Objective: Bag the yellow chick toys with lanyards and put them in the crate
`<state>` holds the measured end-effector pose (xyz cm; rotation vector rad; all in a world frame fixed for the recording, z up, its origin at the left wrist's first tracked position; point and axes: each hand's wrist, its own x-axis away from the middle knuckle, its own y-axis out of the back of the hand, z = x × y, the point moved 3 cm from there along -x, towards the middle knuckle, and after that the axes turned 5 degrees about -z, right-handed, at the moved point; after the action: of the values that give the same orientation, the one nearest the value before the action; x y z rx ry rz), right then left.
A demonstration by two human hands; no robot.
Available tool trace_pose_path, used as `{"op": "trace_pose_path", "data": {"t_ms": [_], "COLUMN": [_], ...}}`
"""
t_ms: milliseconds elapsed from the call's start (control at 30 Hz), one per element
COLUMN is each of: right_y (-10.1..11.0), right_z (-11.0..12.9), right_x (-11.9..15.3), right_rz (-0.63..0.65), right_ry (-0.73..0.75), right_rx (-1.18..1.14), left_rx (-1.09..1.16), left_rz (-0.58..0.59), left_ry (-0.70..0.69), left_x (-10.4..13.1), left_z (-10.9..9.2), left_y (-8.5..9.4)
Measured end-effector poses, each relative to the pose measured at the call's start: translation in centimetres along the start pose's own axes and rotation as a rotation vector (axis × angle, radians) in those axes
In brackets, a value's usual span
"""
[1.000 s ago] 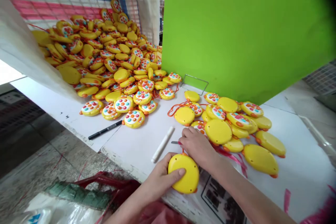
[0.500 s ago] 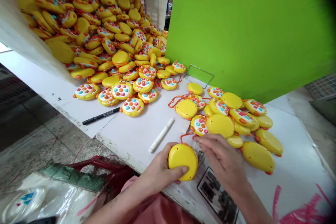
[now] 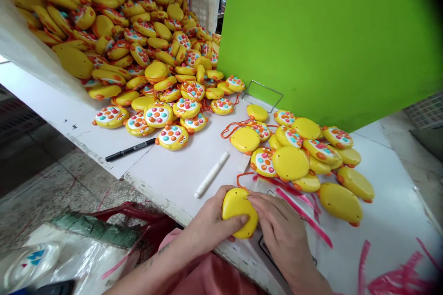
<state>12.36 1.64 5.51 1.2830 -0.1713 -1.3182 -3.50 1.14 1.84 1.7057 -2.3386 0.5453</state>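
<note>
My left hand (image 3: 214, 216) grips a yellow duck-shaped toy (image 3: 238, 212) with its plain back up and the thumb across it. An orange cord (image 3: 244, 176) loops from its top edge. My right hand (image 3: 282, 226) is closed, its fingertips pressed at the toy's upper right edge; whatever lies under them is hidden. Beyond the hands lies a small heap of similar toys (image 3: 290, 163), some back up, others showing white fronts with coloured bumps. Pink plastic strips (image 3: 306, 216) lie just right of my right hand.
A large pile of such toys (image 3: 155, 71) spills from a white sack (image 3: 31, 41) at back left. A black marker (image 3: 129, 150) and a white marker (image 3: 212, 175) lie on the white table (image 3: 173, 179). Behind stands a green panel (image 3: 318, 46) beside a wire frame (image 3: 263, 94). More pink plastic (image 3: 398, 276) lies front right.
My right hand has moved left and down onto the held toy's edge. A pink strip now shows beside it on the table. My left hand keeps its hold, with the toy slightly turned.
</note>
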Motion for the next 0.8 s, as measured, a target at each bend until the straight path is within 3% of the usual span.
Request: {"op": "trace_pose_path", "data": {"t_ms": [167, 533, 800], "right_y": [-0.2, -0.9, -1.0], "right_z": [0.1, 0.2, 0.3], "right_x": [-0.2, 0.5, 0.2], "right_rz": [-0.005, 0.073, 0.074], "right_ry": [0.004, -0.157, -0.127], "right_rx": [0.002, -0.092, -0.101], "left_rx": [-0.013, -0.052, -0.052], "left_rz": [0.001, -0.004, -0.001], "left_ry": [-0.008, -0.002, -0.015], "left_x": [0.0, 0.0, 0.0], "left_z": [-0.1, 0.0, -0.1], "left_y": [0.1, 0.0, 0.0]}}
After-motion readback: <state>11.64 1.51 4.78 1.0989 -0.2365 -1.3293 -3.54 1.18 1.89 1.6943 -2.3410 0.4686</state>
